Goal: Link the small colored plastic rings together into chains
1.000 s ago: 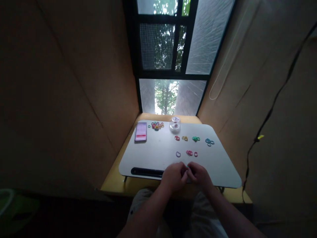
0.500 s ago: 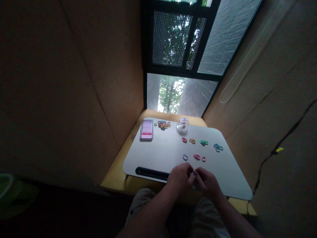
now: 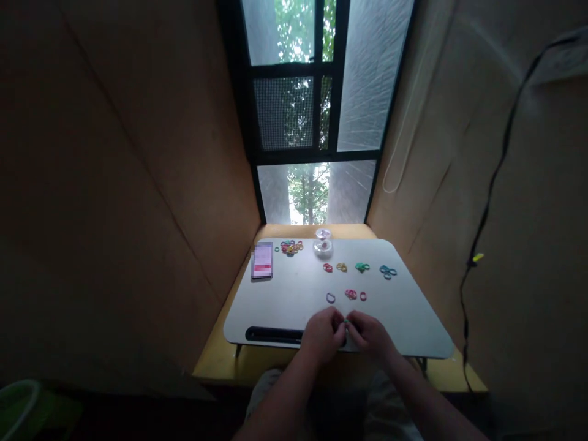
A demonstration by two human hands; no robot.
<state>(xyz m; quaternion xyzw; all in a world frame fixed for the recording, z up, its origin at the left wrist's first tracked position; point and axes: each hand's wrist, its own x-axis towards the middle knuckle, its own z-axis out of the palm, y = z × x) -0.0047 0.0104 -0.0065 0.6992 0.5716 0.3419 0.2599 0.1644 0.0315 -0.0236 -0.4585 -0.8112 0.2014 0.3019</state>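
Note:
My left hand [image 3: 323,332] and my right hand [image 3: 366,331] meet over the front edge of the white table [image 3: 289,300]. Both are closed, fingertips pinched together around a small green band [image 3: 346,321], mostly hidden by the fingers. Just beyond them lie a single purple band [image 3: 331,298], a small pile of pink bands [image 3: 351,294] and one more pink band [image 3: 363,296]. Farther back runs a row of piles: red bands [image 3: 327,267], yellow bands [image 3: 342,267], green bands [image 3: 362,267] and blue bands [image 3: 388,271].
A mixed heap of coloured bands [image 3: 291,247] sits at the back left beside a phone-like device [image 3: 262,260] with a blurred screen. A clear plastic container [image 3: 323,248] stands at the back. A black slot [image 3: 273,334] edges the front. Walls close in on both sides.
The camera view has tilted up and turned, so the table appears shifted left and straighter. Both hands stay pinched together at the front edge; the green band shows more clearly.

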